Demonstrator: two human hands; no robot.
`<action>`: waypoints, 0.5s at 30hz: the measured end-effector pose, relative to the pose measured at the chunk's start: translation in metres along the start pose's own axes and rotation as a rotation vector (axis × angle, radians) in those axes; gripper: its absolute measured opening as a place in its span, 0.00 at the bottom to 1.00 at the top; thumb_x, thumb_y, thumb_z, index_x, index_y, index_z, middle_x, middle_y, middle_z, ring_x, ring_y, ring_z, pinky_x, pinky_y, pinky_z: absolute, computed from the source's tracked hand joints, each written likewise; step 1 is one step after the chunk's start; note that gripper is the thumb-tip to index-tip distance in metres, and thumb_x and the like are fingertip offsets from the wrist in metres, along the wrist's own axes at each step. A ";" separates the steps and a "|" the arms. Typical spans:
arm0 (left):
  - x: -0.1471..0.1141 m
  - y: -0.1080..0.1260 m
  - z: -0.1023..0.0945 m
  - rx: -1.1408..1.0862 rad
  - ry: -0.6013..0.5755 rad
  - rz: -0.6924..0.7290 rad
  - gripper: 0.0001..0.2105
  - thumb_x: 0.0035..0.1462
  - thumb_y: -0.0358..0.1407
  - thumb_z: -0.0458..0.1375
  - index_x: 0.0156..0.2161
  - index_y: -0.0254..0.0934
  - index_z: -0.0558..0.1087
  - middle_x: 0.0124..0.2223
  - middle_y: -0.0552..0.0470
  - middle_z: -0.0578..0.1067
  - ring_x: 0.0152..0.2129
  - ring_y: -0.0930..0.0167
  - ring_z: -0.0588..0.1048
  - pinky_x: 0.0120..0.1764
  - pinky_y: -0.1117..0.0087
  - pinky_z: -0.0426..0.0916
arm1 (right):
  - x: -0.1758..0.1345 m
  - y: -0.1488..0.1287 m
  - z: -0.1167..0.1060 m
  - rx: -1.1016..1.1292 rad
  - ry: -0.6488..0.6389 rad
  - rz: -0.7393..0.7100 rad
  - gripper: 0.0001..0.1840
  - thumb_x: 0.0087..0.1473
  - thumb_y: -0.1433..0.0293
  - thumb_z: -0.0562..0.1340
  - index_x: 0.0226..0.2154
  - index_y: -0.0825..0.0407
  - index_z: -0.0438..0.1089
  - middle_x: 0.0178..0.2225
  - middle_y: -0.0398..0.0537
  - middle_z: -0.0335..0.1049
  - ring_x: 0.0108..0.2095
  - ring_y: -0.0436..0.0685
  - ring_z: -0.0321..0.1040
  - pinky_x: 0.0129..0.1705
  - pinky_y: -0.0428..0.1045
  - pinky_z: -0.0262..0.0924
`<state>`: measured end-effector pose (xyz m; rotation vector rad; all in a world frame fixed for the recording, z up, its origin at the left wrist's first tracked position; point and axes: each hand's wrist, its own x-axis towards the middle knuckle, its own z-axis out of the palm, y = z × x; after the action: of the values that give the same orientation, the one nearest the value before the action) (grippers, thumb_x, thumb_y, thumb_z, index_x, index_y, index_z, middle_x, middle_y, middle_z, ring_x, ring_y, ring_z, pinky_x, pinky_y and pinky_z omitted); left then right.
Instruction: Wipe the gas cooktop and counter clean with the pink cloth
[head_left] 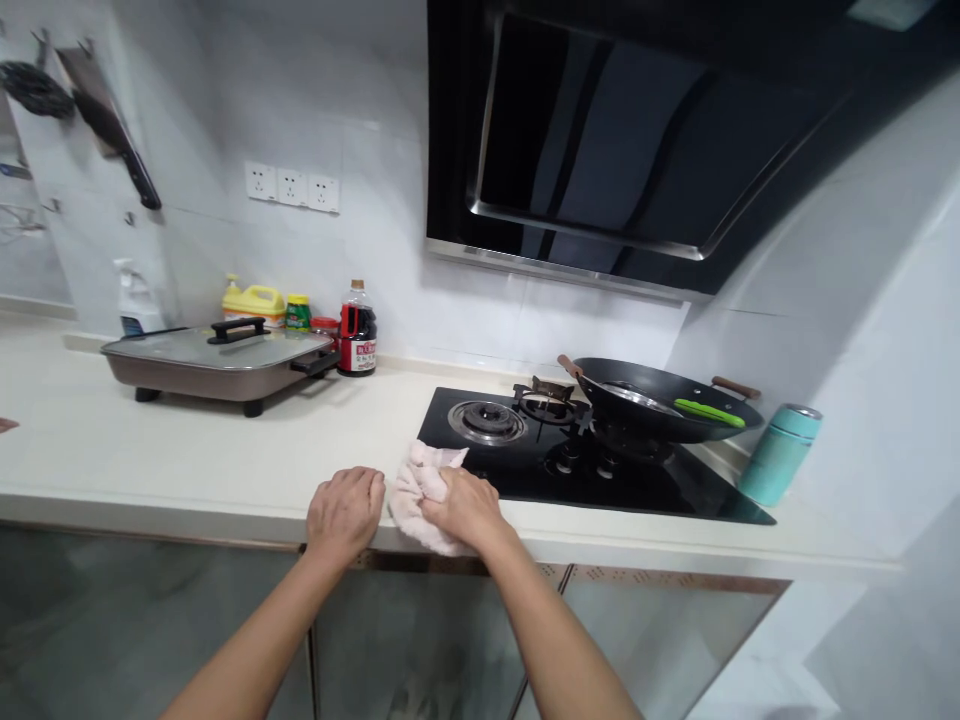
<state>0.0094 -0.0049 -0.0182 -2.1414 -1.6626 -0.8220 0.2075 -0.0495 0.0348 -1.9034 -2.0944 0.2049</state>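
My right hand point(466, 508) grips a crumpled pale pink cloth point(417, 500). The cloth lies on the counter's front edge, against the near left corner of the black glass gas stove point(517, 475). Just left of the cloth, my left hand point(346, 508) rests on the white countertop point(225, 455) near its edge. Its fingers are curled in, and I see nothing in them. On the stove, the left burner point(487, 422) is bare of cookware. A black wok point(645, 415) with wooden handles sits over the right side, holding a green-handled utensil point(709, 412).
A turquoise flask point(781, 455) stands right of the stove. At left are a lidded electric pan point(217, 372), a soy sauce bottle point(358, 335), a yellow jug point(255, 305) and a spray bottle point(135, 300). A cleaver point(105, 120) hangs on the wall. The range hood point(585, 140) overhangs the stove.
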 end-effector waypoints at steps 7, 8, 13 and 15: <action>0.001 0.006 -0.007 0.010 -0.030 -0.022 0.20 0.67 0.38 0.45 0.40 0.39 0.80 0.48 0.45 0.82 0.47 0.59 0.76 0.46 0.59 0.65 | -0.067 0.159 -0.045 -0.072 0.054 0.311 0.24 0.59 0.52 0.57 0.51 0.48 0.72 0.51 0.54 0.76 0.50 0.65 0.73 0.45 0.53 0.62; 0.001 0.007 -0.008 0.010 -0.034 -0.025 0.20 0.66 0.38 0.45 0.39 0.39 0.80 0.48 0.45 0.82 0.46 0.59 0.76 0.46 0.59 0.65 | -0.077 0.189 -0.054 -0.094 0.052 0.389 0.25 0.60 0.52 0.56 0.51 0.50 0.72 0.51 0.56 0.76 0.49 0.66 0.74 0.45 0.53 0.62; 0.002 0.011 -0.012 0.007 -0.048 -0.042 0.20 0.66 0.39 0.45 0.39 0.39 0.81 0.46 0.44 0.81 0.45 0.59 0.75 0.45 0.59 0.65 | -0.131 0.319 -0.092 -0.168 0.119 0.658 0.30 0.63 0.51 0.51 0.56 0.53 0.72 0.51 0.64 0.75 0.50 0.68 0.74 0.48 0.56 0.63; 0.003 0.011 -0.012 0.014 -0.056 -0.043 0.20 0.65 0.39 0.46 0.39 0.39 0.81 0.47 0.43 0.81 0.45 0.58 0.75 0.46 0.59 0.64 | -0.155 0.354 -0.102 -0.254 0.184 0.697 0.29 0.63 0.53 0.51 0.56 0.52 0.72 0.50 0.66 0.75 0.49 0.70 0.74 0.49 0.59 0.63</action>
<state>0.0174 -0.0131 -0.0056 -2.1453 -1.7420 -0.7664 0.5862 -0.1736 0.0030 -2.6269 -1.3209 -0.0956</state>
